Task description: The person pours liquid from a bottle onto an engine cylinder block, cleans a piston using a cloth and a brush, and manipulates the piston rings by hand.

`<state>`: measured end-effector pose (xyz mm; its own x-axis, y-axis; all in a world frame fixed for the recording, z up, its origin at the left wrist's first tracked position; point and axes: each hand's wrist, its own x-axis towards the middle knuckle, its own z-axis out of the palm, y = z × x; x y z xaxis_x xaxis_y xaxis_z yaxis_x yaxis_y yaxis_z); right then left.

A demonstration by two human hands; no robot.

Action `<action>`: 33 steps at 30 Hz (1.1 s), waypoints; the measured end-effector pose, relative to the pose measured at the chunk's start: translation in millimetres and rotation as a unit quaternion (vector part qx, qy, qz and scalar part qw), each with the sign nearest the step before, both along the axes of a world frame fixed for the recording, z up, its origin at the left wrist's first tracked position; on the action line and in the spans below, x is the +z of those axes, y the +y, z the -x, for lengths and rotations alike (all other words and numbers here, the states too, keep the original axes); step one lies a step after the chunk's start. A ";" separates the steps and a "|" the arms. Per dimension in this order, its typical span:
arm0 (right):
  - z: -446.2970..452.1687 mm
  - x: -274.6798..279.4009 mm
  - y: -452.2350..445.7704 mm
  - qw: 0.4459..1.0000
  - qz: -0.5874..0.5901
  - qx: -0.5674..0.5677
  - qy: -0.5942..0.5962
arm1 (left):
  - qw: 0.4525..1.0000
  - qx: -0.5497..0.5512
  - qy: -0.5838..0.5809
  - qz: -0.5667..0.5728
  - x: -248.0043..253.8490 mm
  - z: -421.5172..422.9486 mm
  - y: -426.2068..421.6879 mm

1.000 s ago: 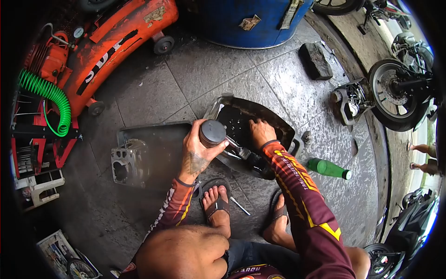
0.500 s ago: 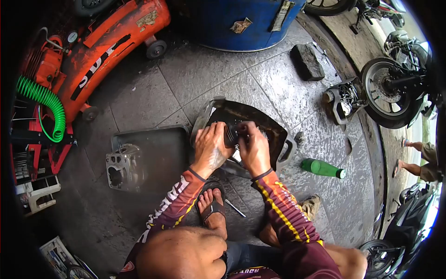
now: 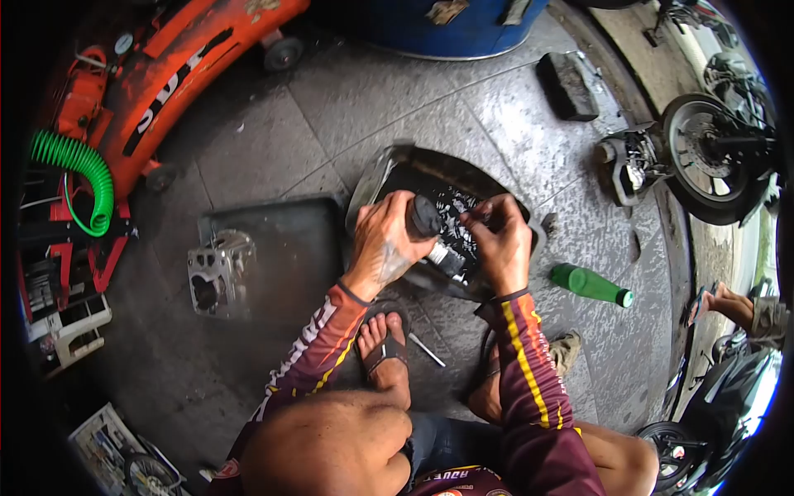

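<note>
My left hand (image 3: 385, 244) is wrapped round a dark, cylindrical part (image 3: 424, 217) with a round end. It holds this part above a black basin (image 3: 463, 178) with dark, glinting liquid in it. To its right, my right hand (image 3: 502, 240) is over the basin's right side, apart from the part. Its thumb and fingers are pinched together, and whatever lies between them is hidden. Below the part, a small whitish thing with a dark, bristly end (image 3: 447, 258) shows in the basin. A silver metal engine casing (image 3: 219, 269) sits in a dark tray (image 3: 289, 217) on the left.
A green bottle (image 3: 589, 285) lies right of the basin. A thin metal rod (image 3: 427, 350) is on the floor near my foot. A dark block (image 3: 569, 86), a blue drum (image 3: 447, 37), an orange compressor (image 3: 178, 87) and motorcycles (image 3: 703, 157) stand around. Another person's legs (image 3: 732, 306) show at right.
My right hand has moved right, away from the dark part and my left hand. The left hand still holds the part, its round end now more visible. The camera view has shifted slightly.
</note>
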<state>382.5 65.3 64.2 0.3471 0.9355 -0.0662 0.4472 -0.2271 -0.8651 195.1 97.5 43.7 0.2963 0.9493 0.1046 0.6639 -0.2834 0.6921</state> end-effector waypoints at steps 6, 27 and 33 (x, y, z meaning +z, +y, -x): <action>4.2 -12.4 -0.7 0.993 0.012 -0.008 0.118 | 0.999 0.003 -0.031 0.004 -9.4 4.0 -2.6; 21.7 -6.8 4.4 0.971 -0.067 0.187 -0.130 | 0.996 0.002 -0.078 0.049 -0.4 8.8 0.5; 37.6 15.4 -1.9 0.976 -0.111 0.189 -0.013 | 0.995 0.036 -0.086 0.037 1.1 19.0 5.1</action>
<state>344.9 63.4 79.6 -0.0267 0.9874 0.1559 0.4846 0.1492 -0.8619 176.0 102.6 44.8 0.2110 0.9745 0.0769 0.5504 -0.1835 0.8145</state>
